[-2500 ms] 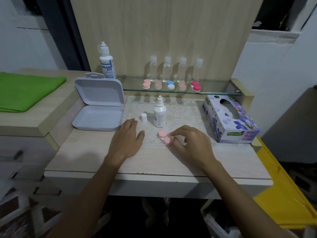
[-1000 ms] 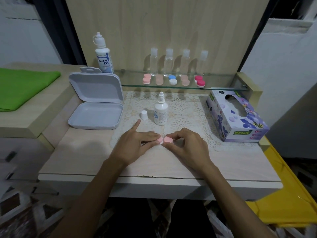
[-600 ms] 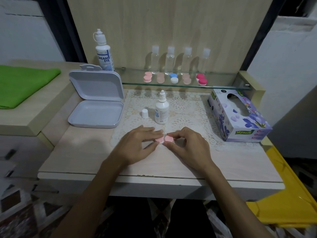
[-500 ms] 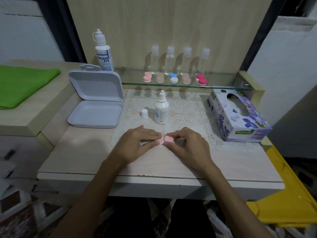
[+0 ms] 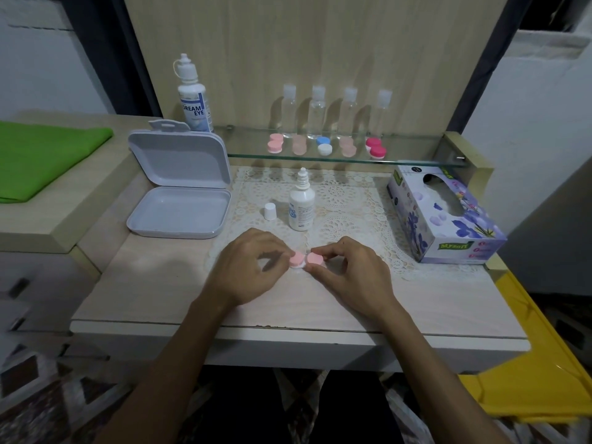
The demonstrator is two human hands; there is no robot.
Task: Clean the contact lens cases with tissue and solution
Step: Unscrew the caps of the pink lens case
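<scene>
Left cap lifts since earlier frame, centre frame: my left hand (image 5: 253, 267) and right hand (image 5: 349, 270) each pinch the pink lens case (image 5: 306, 259); unscrewing begins.

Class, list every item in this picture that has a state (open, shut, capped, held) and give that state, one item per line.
Pink lens case: both caps on, held by both hands.
Left hand: grips left cap.
Right hand: pinches right cap.
Small solution bottle: upright, uncapped.
White cap: off, beside the bottle.
White box: lid open.
Tissue box: opened on top.

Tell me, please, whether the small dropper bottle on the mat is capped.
Uncapped: the dropper bottle shows a bare nozzle, and its white cap stands beside it.
</scene>
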